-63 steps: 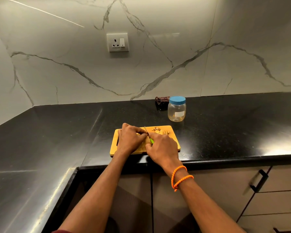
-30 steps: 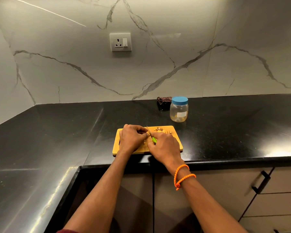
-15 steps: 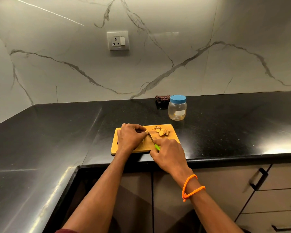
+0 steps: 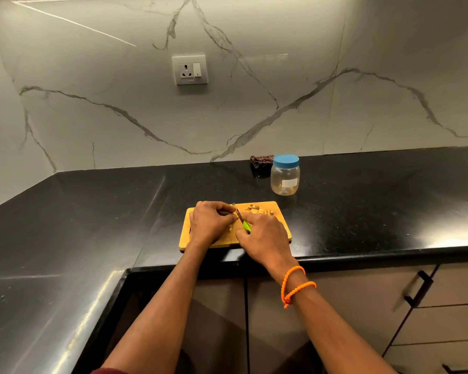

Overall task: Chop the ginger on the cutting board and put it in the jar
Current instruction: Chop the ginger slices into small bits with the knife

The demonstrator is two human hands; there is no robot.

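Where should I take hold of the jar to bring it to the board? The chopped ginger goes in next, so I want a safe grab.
Grip the jar round its clear body, below the blue lid, coming from its near right side. It stands upright, and a dark cloth lies against its far left. Leaving the lid free should let the other hand unscrew it.

Single head-worn wide-angle view, looking forward and down over a glossy black stone countertop (image 4: 362, 206), facing the white veined marble backsplash (image 4: 119, 103), close above outstretched forearms

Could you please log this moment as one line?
stage: chopping | right hand: holds knife | left hand: holds ginger | jar: lid on
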